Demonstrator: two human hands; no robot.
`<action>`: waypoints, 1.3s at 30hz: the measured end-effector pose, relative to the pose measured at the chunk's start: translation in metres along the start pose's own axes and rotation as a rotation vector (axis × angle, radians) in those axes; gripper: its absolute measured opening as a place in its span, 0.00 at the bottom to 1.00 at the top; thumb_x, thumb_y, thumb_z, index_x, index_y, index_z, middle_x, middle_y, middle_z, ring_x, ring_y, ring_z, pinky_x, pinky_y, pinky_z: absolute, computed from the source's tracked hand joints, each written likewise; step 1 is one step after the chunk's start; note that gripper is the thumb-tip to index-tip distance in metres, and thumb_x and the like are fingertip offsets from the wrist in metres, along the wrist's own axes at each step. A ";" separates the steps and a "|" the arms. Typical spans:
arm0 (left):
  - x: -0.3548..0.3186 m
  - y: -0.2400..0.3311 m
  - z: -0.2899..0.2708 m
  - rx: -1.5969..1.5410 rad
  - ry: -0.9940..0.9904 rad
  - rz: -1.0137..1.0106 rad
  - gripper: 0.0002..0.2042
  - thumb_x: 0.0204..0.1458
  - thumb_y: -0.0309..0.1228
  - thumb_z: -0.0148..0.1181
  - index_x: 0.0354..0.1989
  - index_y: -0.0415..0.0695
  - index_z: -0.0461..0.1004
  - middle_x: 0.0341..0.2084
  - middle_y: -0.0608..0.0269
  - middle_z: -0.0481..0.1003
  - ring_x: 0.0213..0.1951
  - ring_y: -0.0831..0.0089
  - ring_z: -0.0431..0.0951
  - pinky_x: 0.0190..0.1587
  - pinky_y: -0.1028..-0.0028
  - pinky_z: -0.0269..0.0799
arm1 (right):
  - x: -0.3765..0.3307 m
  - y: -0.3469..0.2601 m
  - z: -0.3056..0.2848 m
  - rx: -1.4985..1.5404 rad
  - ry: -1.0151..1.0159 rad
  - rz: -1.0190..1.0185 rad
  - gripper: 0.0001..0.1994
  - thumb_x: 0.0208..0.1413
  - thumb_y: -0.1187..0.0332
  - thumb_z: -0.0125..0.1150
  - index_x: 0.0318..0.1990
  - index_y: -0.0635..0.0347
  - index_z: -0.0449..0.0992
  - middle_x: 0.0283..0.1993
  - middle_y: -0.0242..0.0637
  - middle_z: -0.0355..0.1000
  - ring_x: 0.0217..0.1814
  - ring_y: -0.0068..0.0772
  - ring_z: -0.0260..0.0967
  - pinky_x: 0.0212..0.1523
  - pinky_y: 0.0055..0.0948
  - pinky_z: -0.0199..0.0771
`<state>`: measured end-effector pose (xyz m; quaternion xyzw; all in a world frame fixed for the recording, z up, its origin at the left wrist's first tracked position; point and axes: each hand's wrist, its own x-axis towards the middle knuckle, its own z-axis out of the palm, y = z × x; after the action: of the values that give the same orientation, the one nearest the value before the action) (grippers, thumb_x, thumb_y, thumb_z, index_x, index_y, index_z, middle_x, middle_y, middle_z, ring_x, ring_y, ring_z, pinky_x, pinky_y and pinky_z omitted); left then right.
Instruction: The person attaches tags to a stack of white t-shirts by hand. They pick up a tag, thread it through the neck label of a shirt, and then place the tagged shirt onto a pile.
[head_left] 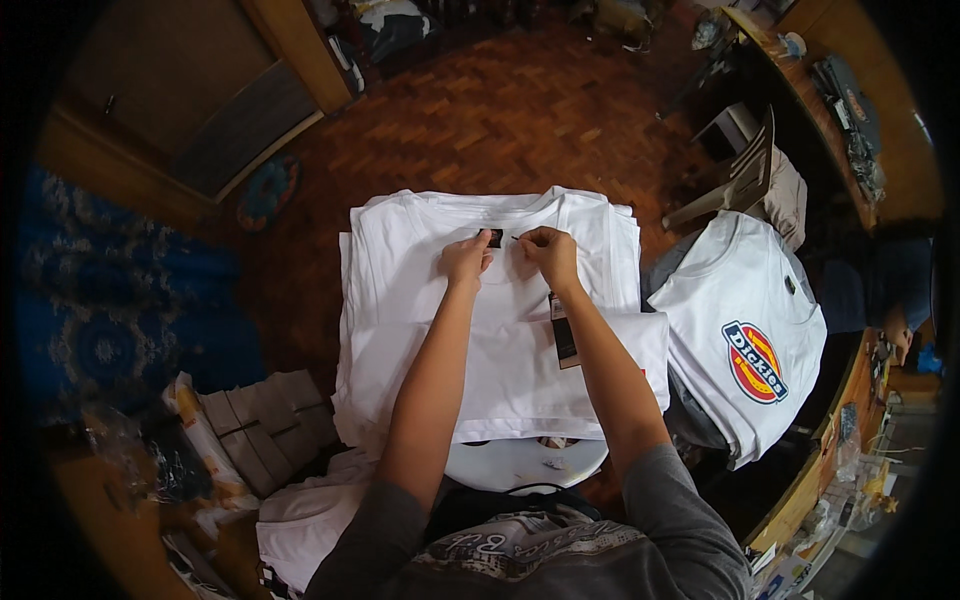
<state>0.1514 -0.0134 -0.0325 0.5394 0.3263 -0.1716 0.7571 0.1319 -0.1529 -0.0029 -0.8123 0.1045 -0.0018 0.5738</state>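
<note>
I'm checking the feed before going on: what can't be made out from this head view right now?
- Neck label on the top white shirt: too small, and partly covered by the left hand.
- What the right hand pinches: a thin dark strand, too small to identify.
- Hang tag: partly behind the right forearm.
- Round white surface under the shirt stack: mostly covered.
- How many shirts are stacked: edges blur together.

Reddish-brown parquet floor [500, 110] in herringbone pattern, dimly lit toward the far end. Wooden door [190, 80] and frame at upper left, blue patterned fabric [110, 300] along the left edge. Cluttered wooden shelf [830, 110] on the right, folding chair [740, 170] beside it.
</note>
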 end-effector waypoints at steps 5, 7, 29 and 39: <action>0.000 0.006 0.008 -0.079 -0.008 -0.136 0.11 0.38 0.33 0.60 0.18 0.41 0.66 0.12 0.66 0.65 0.13 0.79 0.65 0.10 0.86 0.54 | 0.002 -0.006 0.003 -0.128 0.002 -0.053 0.06 0.35 0.73 0.58 0.24 0.65 0.73 0.20 0.38 0.69 0.20 0.25 0.64 0.23 0.21 0.63; 0.000 0.007 0.008 -0.066 -0.002 -0.152 0.11 0.38 0.35 0.61 0.18 0.42 0.66 0.12 0.67 0.65 0.12 0.79 0.65 0.09 0.85 0.51 | 0.003 -0.006 0.004 -0.156 0.002 -0.084 0.06 0.35 0.72 0.58 0.24 0.64 0.73 0.22 0.38 0.69 0.21 0.28 0.65 0.25 0.23 0.64; -0.003 0.008 -0.006 -0.082 -0.166 -0.203 0.13 0.40 0.41 0.58 0.20 0.44 0.68 0.14 0.67 0.68 0.15 0.79 0.66 0.15 0.85 0.52 | -0.009 -0.008 0.030 0.175 -0.242 0.081 0.08 0.43 0.71 0.55 0.32 0.65 0.73 0.27 0.33 0.70 0.24 0.18 0.63 0.25 0.18 0.62; -0.003 0.013 -0.026 -0.029 -0.202 -0.145 0.11 0.42 0.35 0.56 0.27 0.39 0.68 0.19 0.64 0.70 0.21 0.77 0.71 0.22 0.84 0.66 | 0.000 0.011 0.035 0.253 -0.263 0.166 0.07 0.43 0.75 0.54 0.31 0.66 0.73 0.25 0.27 0.68 0.26 0.14 0.59 0.29 0.14 0.59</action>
<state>0.1488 0.0146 -0.0264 0.4832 0.2892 -0.2746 0.7794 0.1343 -0.1240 -0.0247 -0.7156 0.0942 0.1384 0.6781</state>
